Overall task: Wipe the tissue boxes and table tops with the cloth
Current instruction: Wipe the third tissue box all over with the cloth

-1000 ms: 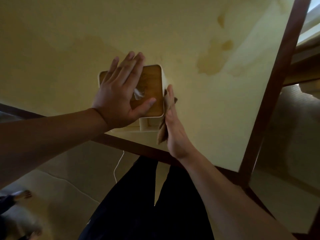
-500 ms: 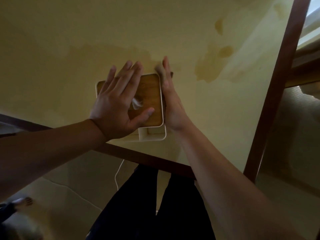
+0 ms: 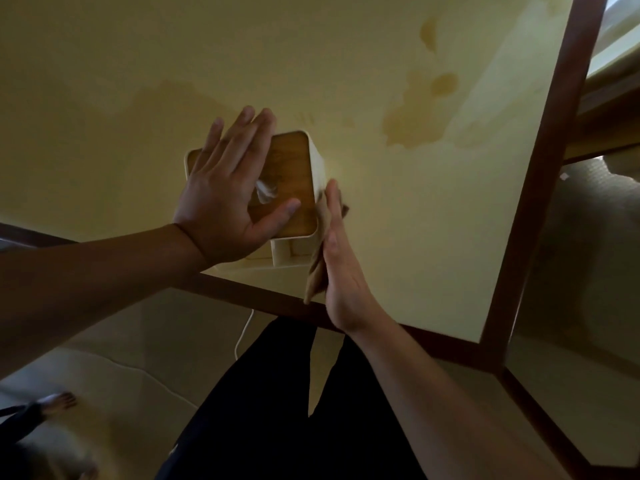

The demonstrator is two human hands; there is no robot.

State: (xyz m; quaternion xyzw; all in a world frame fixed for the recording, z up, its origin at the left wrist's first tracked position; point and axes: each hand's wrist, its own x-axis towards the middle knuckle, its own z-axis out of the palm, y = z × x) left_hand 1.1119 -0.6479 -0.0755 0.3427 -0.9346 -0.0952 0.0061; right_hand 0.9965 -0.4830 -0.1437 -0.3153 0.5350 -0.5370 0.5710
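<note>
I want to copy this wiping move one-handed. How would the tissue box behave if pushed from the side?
Probably slides or tips: the tissue box looks tall and light, and the left hand presses flat on its top while the right hand pushes the cloth against its side. The table looks smooth.

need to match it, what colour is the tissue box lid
Wood-grain brown lid, cream sides; head view.

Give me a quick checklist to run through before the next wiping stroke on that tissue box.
1. Box steadied: left hand lies flat on the tissue box lid: ok.
2. Cloth in place: right hand presses the cloth to the box's right side: ok.
3. Tissue clear of the cloth: ok.
4. Box fully on the table, though near its edge: ok.
5. Side already clean: cannot tell.
</note>
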